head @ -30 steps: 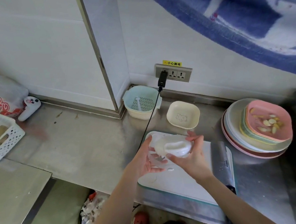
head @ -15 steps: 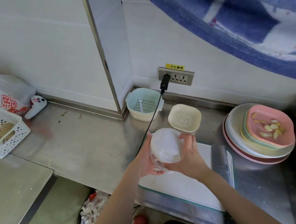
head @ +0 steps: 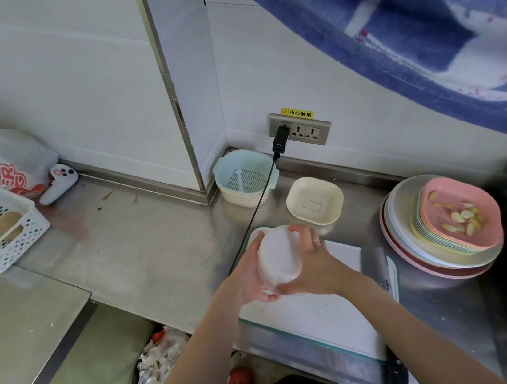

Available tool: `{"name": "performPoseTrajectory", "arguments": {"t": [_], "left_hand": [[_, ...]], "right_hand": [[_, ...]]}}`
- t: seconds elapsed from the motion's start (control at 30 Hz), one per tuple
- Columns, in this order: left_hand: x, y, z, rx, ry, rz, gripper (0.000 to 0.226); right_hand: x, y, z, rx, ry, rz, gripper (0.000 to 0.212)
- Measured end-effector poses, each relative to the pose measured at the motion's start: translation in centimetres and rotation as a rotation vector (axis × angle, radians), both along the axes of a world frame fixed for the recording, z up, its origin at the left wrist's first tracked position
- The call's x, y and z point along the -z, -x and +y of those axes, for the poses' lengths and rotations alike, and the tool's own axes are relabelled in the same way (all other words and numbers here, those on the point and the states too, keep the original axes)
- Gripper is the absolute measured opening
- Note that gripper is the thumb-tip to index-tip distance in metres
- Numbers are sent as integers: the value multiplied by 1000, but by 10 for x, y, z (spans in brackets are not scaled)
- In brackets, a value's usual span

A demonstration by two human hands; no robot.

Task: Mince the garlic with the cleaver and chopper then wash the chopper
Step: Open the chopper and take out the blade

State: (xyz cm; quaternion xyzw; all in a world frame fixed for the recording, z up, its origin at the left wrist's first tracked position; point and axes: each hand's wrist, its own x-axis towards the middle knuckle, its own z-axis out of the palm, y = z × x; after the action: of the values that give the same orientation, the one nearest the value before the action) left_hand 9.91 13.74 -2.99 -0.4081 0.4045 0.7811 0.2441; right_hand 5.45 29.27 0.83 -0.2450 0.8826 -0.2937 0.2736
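Above the cutting board (head: 320, 315), both hands hold the white chopper (head: 278, 257).
Left hand (head: 251, 280) cups its left side, right hand (head: 311, 263) wraps its right; its round face tilts toward the camera. Compared with a second ago, the chopper sits higher and more upturned. Cleaver (head: 376, 267) lies right of the hands.

Single head-worn wide-angle view, looking forward and steeply down from above onto the stainless steel table (head: 144, 257) corner; close range, forearms entering from bottom edge. No second view.
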Motion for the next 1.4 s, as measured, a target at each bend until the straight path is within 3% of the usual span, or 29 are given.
{"name": "performPoseTrajectory", "arguments": {"t": [0.1, 0.43, 0.57, 0.73, 0.83, 0.93, 1.0, 1.17, 1.3, 1.4], "left_hand": [[1, 3, -2, 13, 25, -14, 72], [7, 3, -5, 24, -70, 38, 88], [8, 6, -5, 10, -83, 67, 77], [6, 10, -6, -25, -76, 74, 79], [7, 10, -4, -42, -161, 144, 70], [10, 12, -4, -54, -320, 270, 93], [6, 12, -4, -32, -309, 294, 103], [3, 15, -6, -42, -265, 244, 90], [9, 18, -10, -65, -220, 196, 104], [-2, 17, -7, -30, -232, 219, 83]], "right_hand": [[-4, 1, -2, -57, -60, -3, 128], [-14, 13, -4, -176, -154, 65, 124], [-22, 17, -4, -210, -175, 53, 123], [-29, 15, -8, -208, -148, 30, 124], [-31, 13, -12, -215, -130, 26, 126], [-32, 13, -14, -206, -98, 36, 126], [-31, 15, -14, -199, -71, 36, 125], [-33, 18, -15, -197, -12, 51, 123], [-41, 21, -14, -245, -70, 111, 124], [-37, 20, -16, -301, -178, 140, 126]]}}
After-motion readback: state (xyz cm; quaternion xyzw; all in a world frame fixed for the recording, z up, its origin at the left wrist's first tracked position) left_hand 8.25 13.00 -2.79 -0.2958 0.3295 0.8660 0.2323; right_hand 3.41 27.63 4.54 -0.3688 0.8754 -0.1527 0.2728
